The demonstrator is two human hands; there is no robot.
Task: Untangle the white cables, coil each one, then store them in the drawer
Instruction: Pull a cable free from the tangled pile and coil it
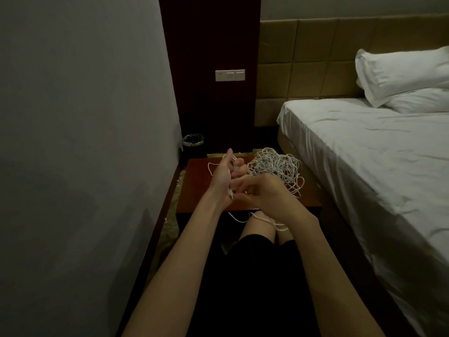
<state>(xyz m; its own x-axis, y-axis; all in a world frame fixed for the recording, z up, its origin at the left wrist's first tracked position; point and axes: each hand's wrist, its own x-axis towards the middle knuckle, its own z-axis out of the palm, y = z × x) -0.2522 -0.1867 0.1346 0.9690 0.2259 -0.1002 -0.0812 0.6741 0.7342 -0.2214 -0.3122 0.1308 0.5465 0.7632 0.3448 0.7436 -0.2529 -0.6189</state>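
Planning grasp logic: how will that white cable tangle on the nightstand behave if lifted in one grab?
The cable tangle is thin looped cord, so probably floppy and light; it should sag and trail strands. Loops already hang off the nightstand edge, so it may snag. Both hands, left hand and right hand, hold strands.

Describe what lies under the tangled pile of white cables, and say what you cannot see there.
The tangled pile of white cables rests on a reddish-brown wooden tabletop. The wood directly beneath it is covered, as is the near part behind the right hand.
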